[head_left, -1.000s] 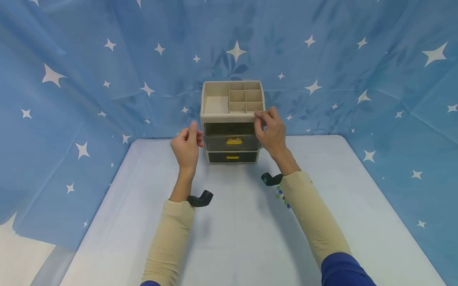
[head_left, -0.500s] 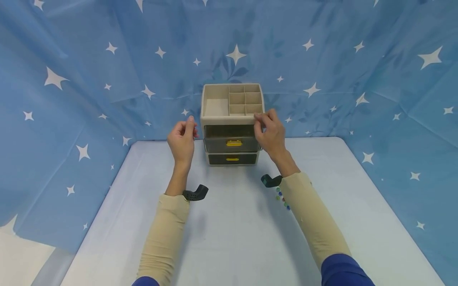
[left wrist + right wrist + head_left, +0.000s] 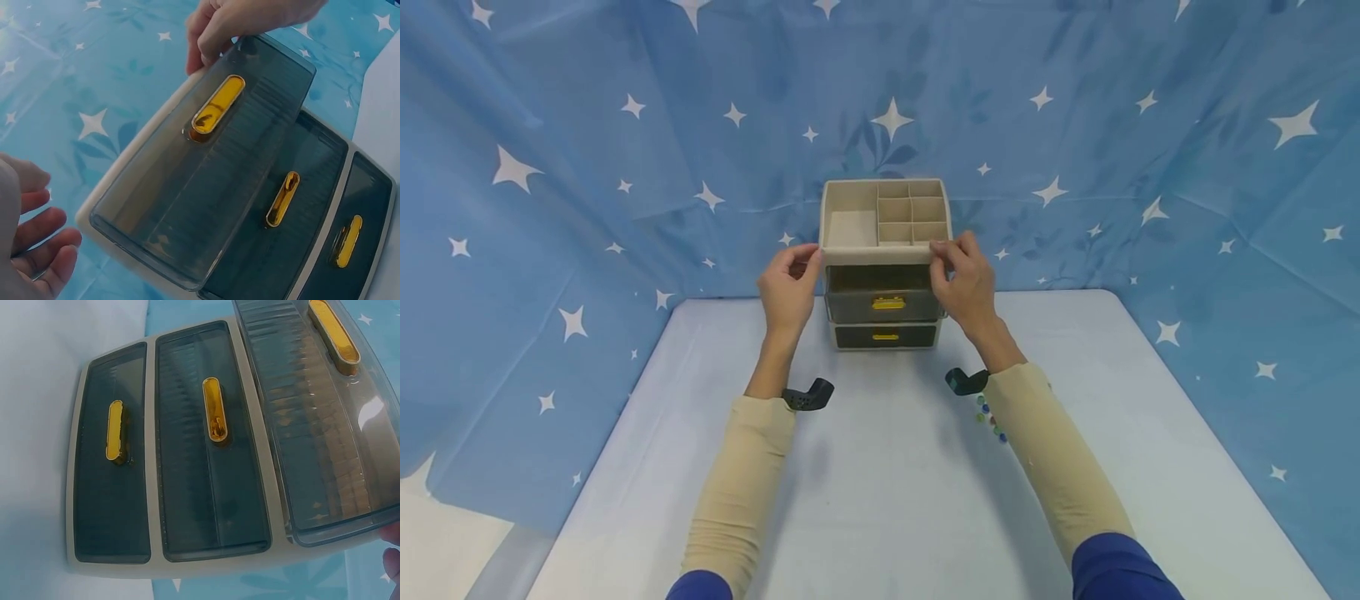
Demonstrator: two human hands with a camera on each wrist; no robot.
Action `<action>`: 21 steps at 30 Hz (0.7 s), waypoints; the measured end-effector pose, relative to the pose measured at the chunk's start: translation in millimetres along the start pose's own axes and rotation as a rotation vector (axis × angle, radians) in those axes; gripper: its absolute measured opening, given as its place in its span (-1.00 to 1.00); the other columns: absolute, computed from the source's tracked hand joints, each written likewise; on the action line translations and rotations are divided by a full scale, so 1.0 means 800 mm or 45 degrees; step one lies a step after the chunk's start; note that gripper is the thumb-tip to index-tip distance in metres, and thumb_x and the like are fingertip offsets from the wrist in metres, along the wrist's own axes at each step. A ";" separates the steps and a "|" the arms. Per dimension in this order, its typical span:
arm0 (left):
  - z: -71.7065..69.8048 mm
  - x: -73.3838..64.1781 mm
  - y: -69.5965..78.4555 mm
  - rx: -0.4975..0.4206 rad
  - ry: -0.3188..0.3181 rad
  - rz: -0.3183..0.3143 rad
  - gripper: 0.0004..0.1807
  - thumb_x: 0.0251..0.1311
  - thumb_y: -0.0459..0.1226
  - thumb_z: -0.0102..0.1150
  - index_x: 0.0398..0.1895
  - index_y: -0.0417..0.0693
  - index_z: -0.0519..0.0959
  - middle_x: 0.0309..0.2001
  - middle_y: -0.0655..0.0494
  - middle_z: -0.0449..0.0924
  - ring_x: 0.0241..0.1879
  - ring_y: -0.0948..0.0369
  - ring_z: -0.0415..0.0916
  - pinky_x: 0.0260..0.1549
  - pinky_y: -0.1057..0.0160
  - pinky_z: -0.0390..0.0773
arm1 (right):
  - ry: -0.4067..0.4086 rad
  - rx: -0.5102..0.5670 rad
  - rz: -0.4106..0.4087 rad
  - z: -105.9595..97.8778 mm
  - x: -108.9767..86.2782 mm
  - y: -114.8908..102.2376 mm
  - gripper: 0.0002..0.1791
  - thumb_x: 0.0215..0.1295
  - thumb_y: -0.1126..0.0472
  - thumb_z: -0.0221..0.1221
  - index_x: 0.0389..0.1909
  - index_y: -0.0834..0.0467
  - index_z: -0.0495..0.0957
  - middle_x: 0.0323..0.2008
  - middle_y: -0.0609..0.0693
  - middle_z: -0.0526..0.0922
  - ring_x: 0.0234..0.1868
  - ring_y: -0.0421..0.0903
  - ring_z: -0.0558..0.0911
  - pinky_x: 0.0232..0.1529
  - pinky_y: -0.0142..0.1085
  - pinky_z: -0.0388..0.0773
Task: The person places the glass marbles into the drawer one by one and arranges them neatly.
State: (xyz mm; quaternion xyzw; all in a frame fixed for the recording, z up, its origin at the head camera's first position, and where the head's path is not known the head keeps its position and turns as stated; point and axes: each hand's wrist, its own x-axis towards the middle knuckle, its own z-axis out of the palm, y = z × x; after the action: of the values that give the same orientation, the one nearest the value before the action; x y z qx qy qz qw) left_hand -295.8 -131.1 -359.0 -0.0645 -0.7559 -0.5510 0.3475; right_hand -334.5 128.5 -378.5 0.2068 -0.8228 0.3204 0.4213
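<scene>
A cream drawer organizer point(image 3: 850, 225) with dark translucent drawers and yellow handles stands at the table's far edge. Its top drawer point(image 3: 181, 162) is pulled out; the middle drawer point(image 3: 200, 481) and bottom drawer point(image 3: 106, 519) are closed. My right hand point(image 3: 966, 279) pinches the organizer's upper right front corner, and its fingertips show at the right edge of the right wrist view. My left hand point(image 3: 790, 287) is at the upper left front corner, thumb and fingers close to the rim. In the left wrist view, that hand's fingers point(image 3: 47, 228) are loosely bent beside the organizer, a small gap between.
Several small coloured glass balls point(image 3: 988, 408) lie on the white table point(image 3: 887, 483) beside the right forearm. A blue star-patterned cloth point(image 3: 700, 125) hangs right behind the organizer and along both sides. The organizer's top tray has divided compartments point(image 3: 912, 212).
My left hand lifted away from the organizer's left side, then came back in to its upper left front corner. My right hand stayed at the right corner. The top drawer remained out.
</scene>
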 end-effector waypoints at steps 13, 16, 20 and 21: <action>0.007 0.010 -0.010 0.158 -0.146 -0.018 -0.69 0.33 -0.21 0.26 0.01 -0.22 0.68 -0.07 -0.19 0.63 -0.07 -0.02 0.67 -0.04 0.06 0.66 | 0.009 0.002 -0.022 0.001 -0.001 0.002 -0.71 0.33 0.32 0.10 -0.04 0.24 0.71 -0.30 0.16 0.49 -0.37 0.03 0.60 -0.34 -0.14 0.59; 0.008 0.013 -0.012 0.199 -0.201 -0.012 -0.68 0.34 -0.21 0.24 0.05 -0.22 0.67 -0.03 -0.21 0.60 -0.05 -0.03 0.67 -0.04 0.07 0.67 | 0.001 -0.001 -0.016 0.001 -0.001 0.002 -0.71 0.33 0.32 0.09 -0.03 0.24 0.71 -0.30 0.16 0.49 -0.36 0.03 0.59 -0.34 -0.14 0.58; 0.010 0.017 -0.012 0.270 -0.210 0.045 -0.69 0.34 -0.21 0.24 0.02 -0.21 0.68 -0.04 -0.21 0.62 -0.07 -0.05 0.68 -0.04 0.07 0.66 | 0.000 -0.003 -0.011 0.001 -0.001 0.001 -0.71 0.34 0.31 0.09 -0.03 0.24 0.71 -0.29 0.16 0.49 -0.36 0.03 0.59 -0.34 -0.14 0.59; 0.010 0.019 -0.012 0.297 -0.206 0.070 -0.70 0.34 -0.21 0.24 0.01 -0.21 0.69 -0.06 -0.20 0.64 -0.08 -0.04 0.68 -0.04 0.07 0.65 | 0.001 -0.003 -0.012 0.001 0.000 0.001 -0.71 0.34 0.31 0.09 -0.03 0.24 0.71 -0.29 0.16 0.49 -0.36 0.03 0.59 -0.34 -0.14 0.59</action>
State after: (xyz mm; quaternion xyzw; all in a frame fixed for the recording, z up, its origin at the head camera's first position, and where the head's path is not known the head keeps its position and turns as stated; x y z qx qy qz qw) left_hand -315.5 -131.8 -359.0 -0.0884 -0.8382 -0.4429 0.3056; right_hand -335.5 128.5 -379.7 0.2099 -0.8221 0.3175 0.4235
